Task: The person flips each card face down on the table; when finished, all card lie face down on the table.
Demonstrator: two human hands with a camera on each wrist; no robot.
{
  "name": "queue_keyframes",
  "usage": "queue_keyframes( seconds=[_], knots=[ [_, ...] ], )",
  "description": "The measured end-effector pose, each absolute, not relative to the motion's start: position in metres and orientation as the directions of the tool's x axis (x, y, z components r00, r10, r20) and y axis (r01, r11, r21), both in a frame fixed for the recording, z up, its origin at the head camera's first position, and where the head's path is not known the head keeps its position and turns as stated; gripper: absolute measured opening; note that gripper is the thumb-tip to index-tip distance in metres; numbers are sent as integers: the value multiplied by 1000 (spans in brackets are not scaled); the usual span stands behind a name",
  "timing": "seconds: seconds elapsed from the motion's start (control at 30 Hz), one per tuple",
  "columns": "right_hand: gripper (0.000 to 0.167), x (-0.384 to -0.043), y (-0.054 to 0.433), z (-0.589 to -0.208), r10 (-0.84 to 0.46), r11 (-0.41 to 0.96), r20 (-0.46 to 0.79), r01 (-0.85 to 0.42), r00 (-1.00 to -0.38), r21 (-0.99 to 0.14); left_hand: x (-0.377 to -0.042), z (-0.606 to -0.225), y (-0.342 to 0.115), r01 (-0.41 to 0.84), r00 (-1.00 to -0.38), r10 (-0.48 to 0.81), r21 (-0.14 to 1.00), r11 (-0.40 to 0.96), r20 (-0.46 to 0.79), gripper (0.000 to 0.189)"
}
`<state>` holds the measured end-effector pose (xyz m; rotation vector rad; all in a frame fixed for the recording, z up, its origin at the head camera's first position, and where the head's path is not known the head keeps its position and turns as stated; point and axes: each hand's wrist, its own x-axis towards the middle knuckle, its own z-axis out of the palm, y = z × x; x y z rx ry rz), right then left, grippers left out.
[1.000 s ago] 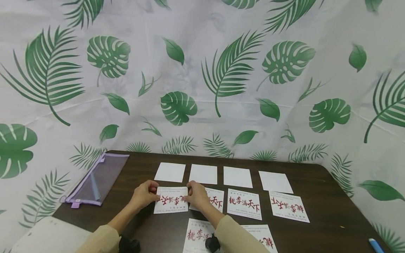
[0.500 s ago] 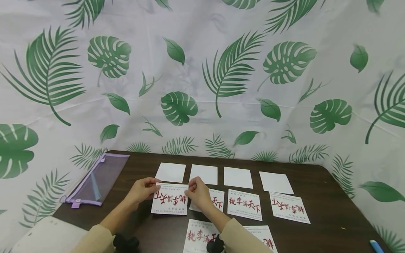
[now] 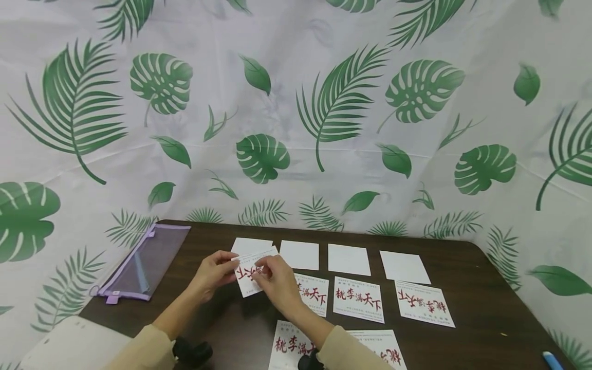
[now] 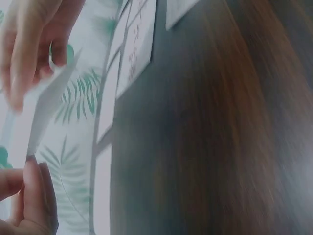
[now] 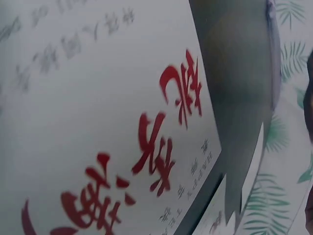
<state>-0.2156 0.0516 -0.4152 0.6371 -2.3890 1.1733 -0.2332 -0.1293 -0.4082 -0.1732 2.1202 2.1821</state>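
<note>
Between thumb and fingers of my left hand [image 3: 214, 275] is the left edge of a white card [image 3: 245, 281], printed with red Chinese characters. The card is tilted and lifted off the table. My right hand [image 3: 281, 288] reaches across the card's right part and hides some of it. Its thumb and fingers stand apart; in the left wrist view this hand [image 4: 29, 44] hangs over the card's far end, and contact is unclear. Beside it lie similar printed cards [image 3: 358, 300]. A large printed card [image 5: 98, 122] fills much of the right wrist view.
Blank white cards [image 3: 349, 259] form a row at the back of the dark wooden table [image 3: 481, 318]. A purple-edged mesh pouch [image 3: 159, 259] lies at the left. A blue marker-like object [image 3: 552, 359] lies at the right edge; a white surface [image 3: 69, 344] is front left.
The card has gone from near flat on the table to raised and tilted. My left hand has lifted with it. My right hand has moved from its right edge to over it.
</note>
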Motion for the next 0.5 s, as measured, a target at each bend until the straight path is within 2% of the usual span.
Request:
queue_keyframes(
  seconds=[0.17,0.3,0.4,0.5],
  knots=[
    [32,-210,46,-415,-303,619,601,-632,-739,-466,-233,-400,-110,-126,-990,-41,984,-129,-132,25],
    [35,-210,49,-413,-351,666,685,-684,-639,-297,-231,-393,-100,-100,-991,-67,974,-201,-116,23],
    [33,-212,56,-409,-379,674,739,-713,-557,-192,-230,-387,-92,-43,-995,-79,970,-239,-64,21],
    [34,-216,66,-403,-364,673,780,-723,-510,-158,-229,-382,-83,41,-997,-70,967,-253,24,22]
  ],
)
